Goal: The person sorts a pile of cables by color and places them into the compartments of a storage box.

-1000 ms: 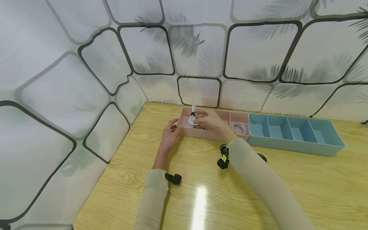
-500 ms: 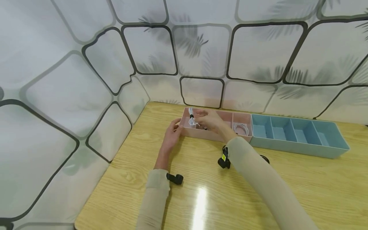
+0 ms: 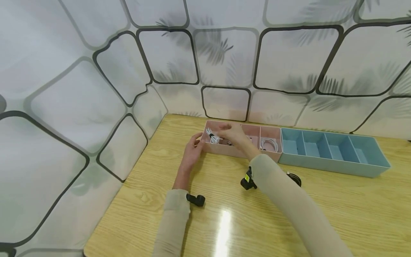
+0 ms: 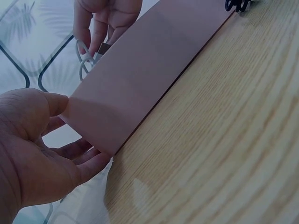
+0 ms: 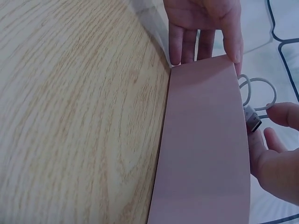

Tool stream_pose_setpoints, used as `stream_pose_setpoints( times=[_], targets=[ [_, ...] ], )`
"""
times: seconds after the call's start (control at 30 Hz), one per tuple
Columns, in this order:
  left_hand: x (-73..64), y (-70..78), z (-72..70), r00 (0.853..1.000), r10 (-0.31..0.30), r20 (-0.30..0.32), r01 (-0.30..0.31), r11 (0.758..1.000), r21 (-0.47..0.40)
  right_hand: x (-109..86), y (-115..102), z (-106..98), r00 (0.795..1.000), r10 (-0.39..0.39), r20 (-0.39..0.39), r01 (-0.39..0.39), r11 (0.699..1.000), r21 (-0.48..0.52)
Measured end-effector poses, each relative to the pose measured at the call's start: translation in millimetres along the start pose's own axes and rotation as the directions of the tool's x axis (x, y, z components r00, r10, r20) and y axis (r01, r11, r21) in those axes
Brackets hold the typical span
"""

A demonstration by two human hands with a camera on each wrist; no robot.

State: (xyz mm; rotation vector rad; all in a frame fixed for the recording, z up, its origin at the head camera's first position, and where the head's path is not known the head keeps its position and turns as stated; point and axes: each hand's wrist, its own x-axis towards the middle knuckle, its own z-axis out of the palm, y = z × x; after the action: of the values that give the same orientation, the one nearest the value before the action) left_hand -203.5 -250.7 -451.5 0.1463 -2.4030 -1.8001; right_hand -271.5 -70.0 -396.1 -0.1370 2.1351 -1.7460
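Note:
A white USB cable (image 3: 212, 137), bundled with a black tie, lies tilted in the left compartment of the pink divided box (image 3: 221, 148). My left hand (image 3: 192, 151) grips the box's left end, thumb at the upper edge and fingers lower down, as the left wrist view shows. Over the same compartment is my right hand (image 3: 233, 135), its fingers parted beside the cable. In the right wrist view one fingertip of it is right at a cable loop (image 5: 265, 95), and the metal USB plug (image 5: 254, 122) pokes over the rim.
A coiled white cable (image 3: 269, 144) lies in the pink box's right compartment. Against that end stands a blue box (image 3: 330, 165) with several compartments. A coiled black cable (image 3: 294, 179) rests on the wooden table (image 3: 224, 192), partly behind the right sleeve. A patterned curtain (image 3: 224, 57) hangs behind.
The bundled white cable has gone from standing upright beside the right fingers to lying over leftward, lower in the box. The right hand has shifted slightly; the left hand keeps its grip.

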Motion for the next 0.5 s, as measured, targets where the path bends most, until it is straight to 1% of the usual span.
stream_pose_setpoints(
  times=[0.1, 0.2, 0.33, 0.5],
  targets=[
    [0.0, 0.4, 0.3, 1.0, -0.015, -0.001, 0.015, 1.0, 0.002, -0.2, 0.9, 1.3, 1.0, -0.011, -0.01, 0.011, 1.0, 0.002],
    [-0.8, 0.5, 0.6, 1.0, -0.026, 0.001, 0.026, 1.0, 0.005, -0.7, 1.8, 2.9, 0.999, -0.027, -0.021, 0.026, 1.0, -0.016],
    [-0.4, -0.3, 0.3, 1.0, -0.029, 0.005, 0.029, 1.0, -0.01, -2.5, 2.1, 4.7, 0.998, -0.053, -0.027, 0.052, 0.998, -0.045],
    [1.1, -1.8, -0.6, 1.0, -0.028, 0.005, 0.029, 0.999, -0.024, -3.7, 2.9, 6.9, 0.997, -0.069, -0.036, 0.066, 0.994, -0.082]
  ],
)
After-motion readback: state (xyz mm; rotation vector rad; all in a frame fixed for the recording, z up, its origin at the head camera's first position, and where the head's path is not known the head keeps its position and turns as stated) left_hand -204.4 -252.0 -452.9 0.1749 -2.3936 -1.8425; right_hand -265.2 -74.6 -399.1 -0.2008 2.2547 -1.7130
